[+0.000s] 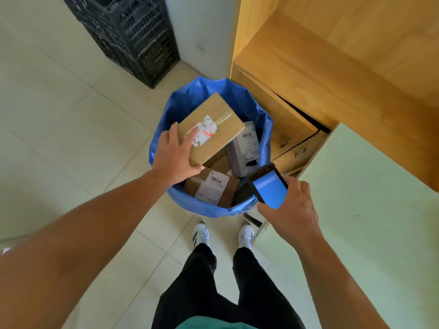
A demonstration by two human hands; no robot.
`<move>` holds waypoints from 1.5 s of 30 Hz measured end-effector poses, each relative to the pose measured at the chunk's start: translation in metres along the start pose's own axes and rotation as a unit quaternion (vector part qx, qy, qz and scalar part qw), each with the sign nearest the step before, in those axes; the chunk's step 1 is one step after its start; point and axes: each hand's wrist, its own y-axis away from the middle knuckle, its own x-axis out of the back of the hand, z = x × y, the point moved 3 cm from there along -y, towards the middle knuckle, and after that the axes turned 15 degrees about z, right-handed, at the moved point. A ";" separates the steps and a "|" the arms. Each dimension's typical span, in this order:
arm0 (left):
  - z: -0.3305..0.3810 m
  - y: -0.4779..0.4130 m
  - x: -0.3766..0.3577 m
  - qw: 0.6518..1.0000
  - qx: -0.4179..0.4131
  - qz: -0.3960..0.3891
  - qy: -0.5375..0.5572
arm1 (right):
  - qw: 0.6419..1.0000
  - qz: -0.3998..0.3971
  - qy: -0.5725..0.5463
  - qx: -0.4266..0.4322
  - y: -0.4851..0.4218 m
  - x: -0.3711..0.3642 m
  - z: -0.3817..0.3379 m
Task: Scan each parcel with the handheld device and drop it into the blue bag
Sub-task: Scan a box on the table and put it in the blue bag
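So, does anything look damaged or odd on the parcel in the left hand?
Yes. The white label on the cardboard box that the left hand holds over the blue bag is torn and ragged.

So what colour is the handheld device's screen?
Blue, on the handheld device in the right hand; head view.

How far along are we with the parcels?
Done: at least two labelled parcels lie in the blue bag, a grey parcel and a brown box. In hand: the left hand holds a cardboard box over the bag; the right hand holds the handheld device. Left: dropping this box; further parcels aren't in view.
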 end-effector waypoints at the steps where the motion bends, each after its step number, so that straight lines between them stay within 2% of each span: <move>1: -0.004 -0.007 -0.008 1.000 -0.019 -0.005 -0.007 | 1.000 -0.001 -0.001 0.000 -0.003 -0.006 -0.003; 6: -0.015 -0.032 -0.053 0.988 -0.121 -0.059 -0.081 | 1.000 -0.013 0.014 -0.008 -0.015 -0.026 -0.003; 11: -0.030 -0.030 -0.094 0.968 -0.182 -0.134 -0.109 | 0.999 -0.023 0.026 -0.011 -0.024 -0.027 0.000; 18: -0.059 -0.003 -0.134 0.972 -0.134 -0.186 -0.053 | 0.999 -0.014 0.036 -0.012 -0.035 -0.026 0.011; 23: -0.053 -0.016 -0.121 0.971 -0.100 -0.216 -0.039 | 0.999 -0.022 0.042 -0.009 -0.037 -0.034 0.009; 27: -0.047 -0.017 -0.108 0.971 -0.114 -0.208 -0.034 | 0.999 -0.036 0.038 0.009 -0.030 -0.036 -0.009; 33: -0.040 -0.008 -0.073 0.984 -0.087 -0.153 -0.031 | 0.998 -0.031 0.038 0.043 -0.025 -0.026 -0.037; 40: -0.049 -0.009 0.018 0.991 -0.068 -0.099 -0.065 | 0.997 -0.017 0.015 0.077 -0.012 0.004 -0.090; 45: -0.048 -0.014 0.097 0.993 -0.092 -0.010 -0.070 | 0.993 -0.003 0.004 0.122 0.005 0.022 -0.132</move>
